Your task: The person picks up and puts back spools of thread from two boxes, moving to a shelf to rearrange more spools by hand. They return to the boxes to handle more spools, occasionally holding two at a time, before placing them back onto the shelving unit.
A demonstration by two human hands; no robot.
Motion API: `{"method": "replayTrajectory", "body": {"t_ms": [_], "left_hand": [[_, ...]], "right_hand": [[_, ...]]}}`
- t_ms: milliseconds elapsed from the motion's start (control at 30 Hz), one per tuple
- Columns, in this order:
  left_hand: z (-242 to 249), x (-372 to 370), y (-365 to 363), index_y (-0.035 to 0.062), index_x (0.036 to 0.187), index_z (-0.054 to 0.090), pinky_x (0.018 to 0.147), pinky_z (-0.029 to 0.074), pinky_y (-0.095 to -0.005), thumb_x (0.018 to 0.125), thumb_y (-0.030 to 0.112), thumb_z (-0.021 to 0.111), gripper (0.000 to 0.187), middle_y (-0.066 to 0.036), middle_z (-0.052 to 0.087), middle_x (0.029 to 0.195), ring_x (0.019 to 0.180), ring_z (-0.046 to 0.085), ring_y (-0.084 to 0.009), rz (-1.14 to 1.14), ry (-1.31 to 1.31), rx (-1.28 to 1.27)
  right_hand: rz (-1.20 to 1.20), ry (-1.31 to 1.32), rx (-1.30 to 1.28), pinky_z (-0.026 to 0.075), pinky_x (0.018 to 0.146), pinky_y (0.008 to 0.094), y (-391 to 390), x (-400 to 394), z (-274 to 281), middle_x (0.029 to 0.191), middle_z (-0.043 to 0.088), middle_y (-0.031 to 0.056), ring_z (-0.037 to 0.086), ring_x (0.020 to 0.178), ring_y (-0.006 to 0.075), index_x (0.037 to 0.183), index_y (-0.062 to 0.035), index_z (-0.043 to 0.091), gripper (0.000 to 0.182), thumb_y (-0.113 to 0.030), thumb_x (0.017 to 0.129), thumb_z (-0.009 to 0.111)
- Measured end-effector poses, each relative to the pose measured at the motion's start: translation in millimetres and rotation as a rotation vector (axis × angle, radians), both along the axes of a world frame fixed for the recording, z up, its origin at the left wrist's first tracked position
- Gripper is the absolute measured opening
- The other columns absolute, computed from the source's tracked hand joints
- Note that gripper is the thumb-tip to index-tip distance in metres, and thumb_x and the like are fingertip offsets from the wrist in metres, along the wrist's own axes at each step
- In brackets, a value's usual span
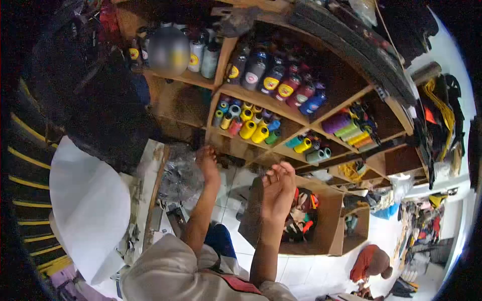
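My left hand [207, 161] is raised in front of the lower shelves, beside a crumpled sheet of clear plastic [176, 173]. Its fingers are bent inward, and whatever may be between them is too small to make out. To the right, my right hand [279, 193] is held up with the palm partly showing and the fingers loosely bent and apart. No object shows in that palm. Behind it stands a cardboard box [319, 220] containing coloured scraps [299, 215]. Yellow thread cones [248, 129] sit in a shelf compartment beyond both hands.
A wooden shelf unit [261, 104] holds bottles [273, 78] and more thread cones [346, 125]. At the left, a large white sheet [88, 210] curves beside a worn wooden edge [154, 185]. A reddish-brown item [370, 263] lies on the tiled floor [296, 271].
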State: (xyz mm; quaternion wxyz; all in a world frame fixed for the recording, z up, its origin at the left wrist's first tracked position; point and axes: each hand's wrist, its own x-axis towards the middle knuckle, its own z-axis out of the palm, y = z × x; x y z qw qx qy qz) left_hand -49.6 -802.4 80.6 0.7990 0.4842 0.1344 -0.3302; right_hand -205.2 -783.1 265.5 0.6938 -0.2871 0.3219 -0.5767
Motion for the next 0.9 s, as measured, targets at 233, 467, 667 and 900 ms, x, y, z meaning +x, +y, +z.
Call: {"method": "replayTrajectory", "body": {"t_ms": [233,467,667,900], "left_hand": [[100.2,-89.6,20.2,0.0101,0.094,0.058,0.06,0.038,-0.0237,0.097,0.02,0.054,0.011,0.001,0.054,0.081,0.066,0.046,-0.0074,-0.151,-0.326,-0.312],[140.9,-229.6,116.2,0.008,0.096,0.057,0.061,0.038,-0.0225,0.098,0.02,0.053,0.013,0.0,0.054,0.08,0.067,0.046,-0.0067,-0.746,-0.558,-0.321],[129.1,-386.2,231.9,0.0039,0.097,0.056,0.063,0.04,-0.0213,0.095,0.014,0.05,0.012,-0.001,0.054,0.081,0.069,0.047,-0.0064,-1.285,-0.574,-0.328],[151.9,-524.5,279.8,0.0046,0.099,0.057,0.066,0.043,-0.0213,0.094,0.011,0.05,0.011,-0.001,0.057,0.083,0.074,0.052,-0.0066,-1.59,-0.534,-0.525]], "right_hand": [[-0.059,-0.063,0.071,0.045,0.076,0.0276,47.3,-76.2,12.5,0.096,0.061,0.0034,0.057,0.084,0.0142,0.108,-0.0088,0.056,0.016,-0.014,0.093,0.056],[0.154,0.172,0.015,0.045,0.076,0.0247,160.0,-214.6,-17.2,0.098,0.06,0.0026,0.057,0.086,0.0112,0.111,-0.0095,0.054,0.018,-0.011,0.093,0.054],[-0.057,0.166,0.139,0.043,0.077,0.0263,299.2,-363.2,-21.5,0.097,0.06,0.004,0.056,0.086,0.0136,0.112,-0.0092,0.053,0.02,-0.008,0.092,0.05],[-0.346,0.191,0.087,0.042,0.076,0.025,360.3,-472.4,6.1,0.102,0.059,0.0039,0.055,0.087,0.0116,0.115,-0.0087,0.052,0.021,-0.016,0.096,0.05]]}}
